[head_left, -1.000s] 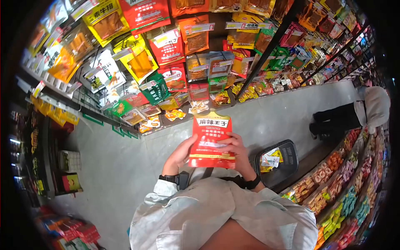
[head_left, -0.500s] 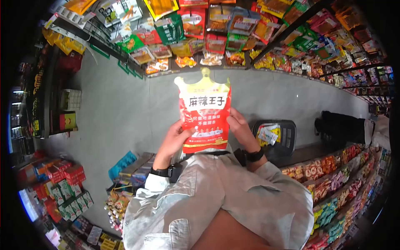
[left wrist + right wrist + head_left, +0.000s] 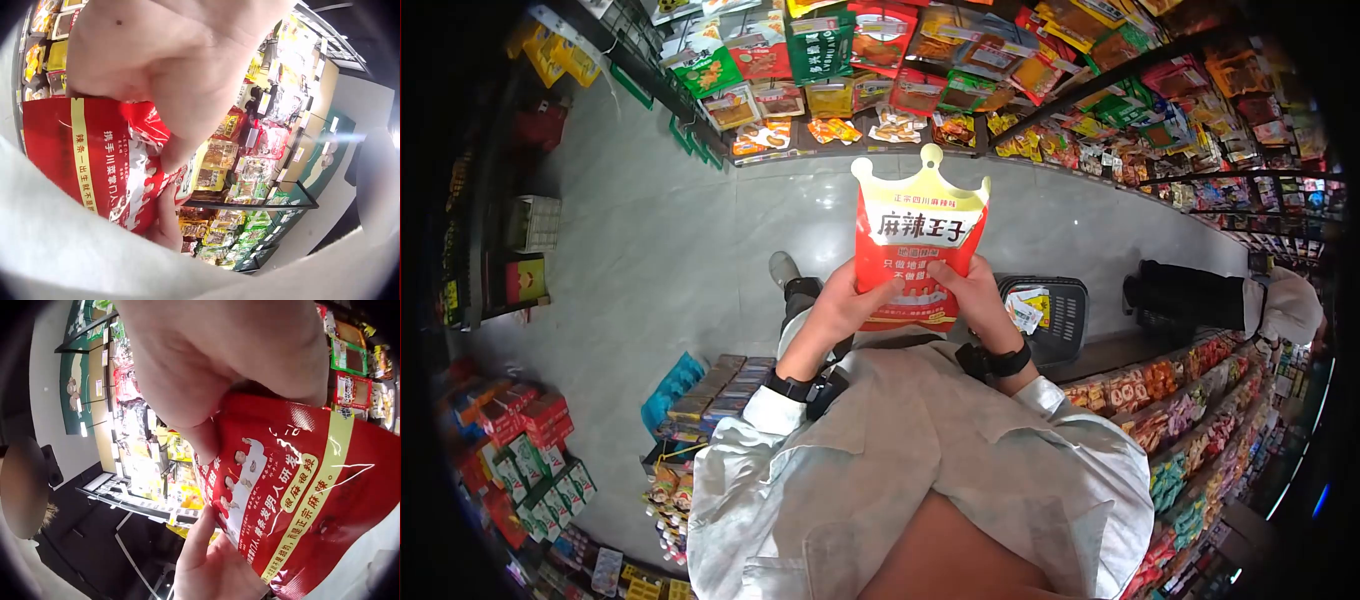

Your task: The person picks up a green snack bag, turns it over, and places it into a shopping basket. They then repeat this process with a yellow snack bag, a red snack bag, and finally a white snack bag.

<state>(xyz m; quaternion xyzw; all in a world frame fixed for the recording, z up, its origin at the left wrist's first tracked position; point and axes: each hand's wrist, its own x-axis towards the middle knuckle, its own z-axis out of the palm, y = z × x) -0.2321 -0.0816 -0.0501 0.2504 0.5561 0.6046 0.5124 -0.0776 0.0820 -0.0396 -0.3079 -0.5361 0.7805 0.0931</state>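
Observation:
A red snack bag (image 3: 915, 235) with a pale yellow crown-shaped top is held upright in front of the body, its printed face toward me. My left hand (image 3: 847, 300) grips the bag's left side, thumb across the front and fingers hidden behind. On the other side my right hand (image 3: 973, 292) grips it the same way, its thumb laid over the printing. In the left wrist view the left thumb presses the red bag (image 3: 94, 156) near the white picture. The right wrist view shows the bag's lower part (image 3: 300, 487) creased and shiny, with both hands on it.
Shelves of hanging snack packets (image 3: 820, 50) run along the far side. A dark shopping basket (image 3: 1060, 315) with a few packets stands on the floor at right. Beyond it is another person (image 3: 1200, 295). Bins of wrapped sweets (image 3: 1140, 395) line the right; stacked boxes (image 3: 530, 440) stand at left.
The bag has tilted so its crown top shows fully, and it has shifted slightly right since half a second ago. Both thumbs have moved inward over its front. The view has swung down from the shelves.

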